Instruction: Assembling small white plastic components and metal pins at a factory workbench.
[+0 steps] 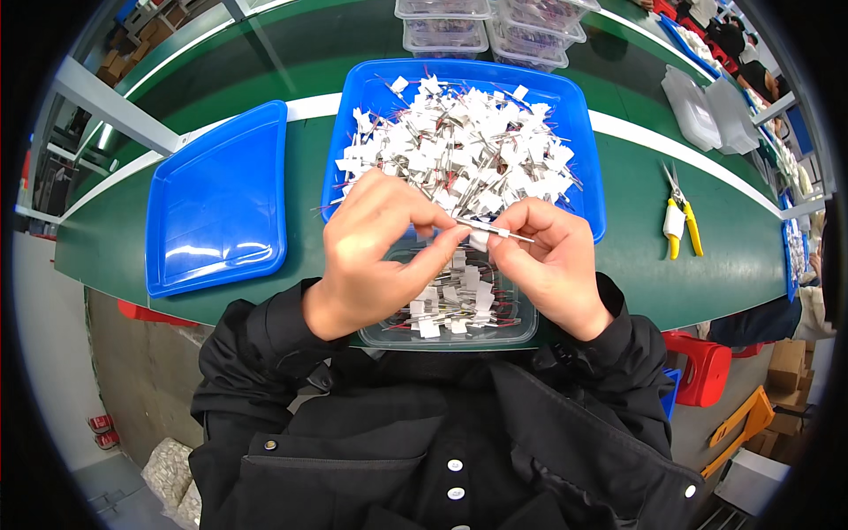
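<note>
My left hand [375, 252] and my right hand [548, 261] meet over the table's front edge, both pinching one small metal probe with a white tag [488, 232]. Its thin silver tip points right past my right fingers. Just behind my hands stands a blue tray [583, 115] heaped with many tagged probes and thin red wires. Under my hands sits a clear plastic tub [521, 331] holding several more of the same tagged pieces.
An empty blue tray [216, 199] lies to the left on the green table [636, 185]. Yellow-handled snips [680, 221] lie at the right. Stacked clear tubs [490, 26] stand at the back, clear lids [711, 110] at the far right. A red stool [702, 367] is below.
</note>
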{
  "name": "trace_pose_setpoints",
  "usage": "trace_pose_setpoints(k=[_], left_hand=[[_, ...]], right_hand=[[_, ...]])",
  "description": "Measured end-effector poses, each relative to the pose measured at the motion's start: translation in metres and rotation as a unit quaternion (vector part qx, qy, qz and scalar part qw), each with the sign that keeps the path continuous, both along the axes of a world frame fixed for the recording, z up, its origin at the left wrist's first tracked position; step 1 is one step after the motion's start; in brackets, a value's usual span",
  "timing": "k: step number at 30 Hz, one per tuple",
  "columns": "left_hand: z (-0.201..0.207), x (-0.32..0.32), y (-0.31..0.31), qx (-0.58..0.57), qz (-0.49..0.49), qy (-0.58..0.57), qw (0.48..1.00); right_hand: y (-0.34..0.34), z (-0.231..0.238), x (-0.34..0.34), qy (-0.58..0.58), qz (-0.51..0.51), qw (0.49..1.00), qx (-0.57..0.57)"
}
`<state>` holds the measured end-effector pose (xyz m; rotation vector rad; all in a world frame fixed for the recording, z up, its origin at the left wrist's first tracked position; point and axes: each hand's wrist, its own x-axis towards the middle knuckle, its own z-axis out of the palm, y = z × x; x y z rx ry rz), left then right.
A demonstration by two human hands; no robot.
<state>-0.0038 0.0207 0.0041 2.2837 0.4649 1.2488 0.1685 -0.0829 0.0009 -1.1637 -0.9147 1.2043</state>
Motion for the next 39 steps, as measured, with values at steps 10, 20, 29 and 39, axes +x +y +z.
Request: trace_pose_setpoints(k=[10, 20, 29, 39], left_hand=[[-0.005, -0.002, -0.003, -0.101, -0.093, 0.047, 0.989], [-0.002, -0.004, -0.006, -0.138, -0.068, 0.081, 0.985], [-0.002, -0.003, -0.010, -0.074, -0.059, 0.042, 0.995], [-0.004, -0.006, -0.007, -0.096, -0.089, 0.060, 0.990]], right_hand=[[0.001, 0.001, -0.007, -0.110, -0.002, 0.994, 0.012], [0.001, -0.001, -0.004, -0.173, 0.006, 0.985, 0.026], [0.001, 0.000, -0.006, -0.118, -0.004, 0.993, 0.020], [0.000, 0.003, -0.009, -0.138, 0.006, 0.990, 0.002]])
